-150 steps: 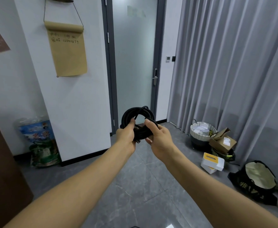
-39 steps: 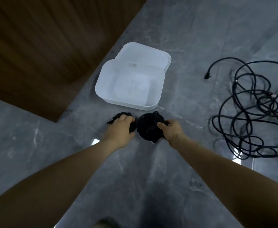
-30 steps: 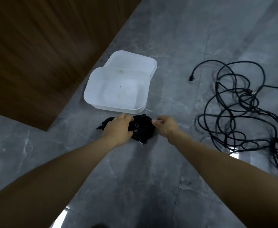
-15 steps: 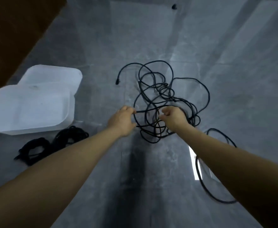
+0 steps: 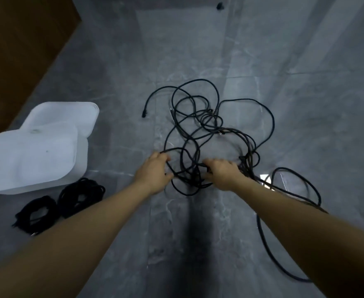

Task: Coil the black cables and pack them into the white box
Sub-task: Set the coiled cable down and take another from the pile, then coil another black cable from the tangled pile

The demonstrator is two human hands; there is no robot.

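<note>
Black cable (image 5: pixel 217 134) (tangled) in loose loops

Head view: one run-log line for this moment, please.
phase: untangling | left hand, right hand: on loose cable tangle | two coiled cables: floor beside white box

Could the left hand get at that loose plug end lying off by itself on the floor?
Probably yes: the left hand is at the tangled cable, and only bare floor lies between it and the plug end.
</note>
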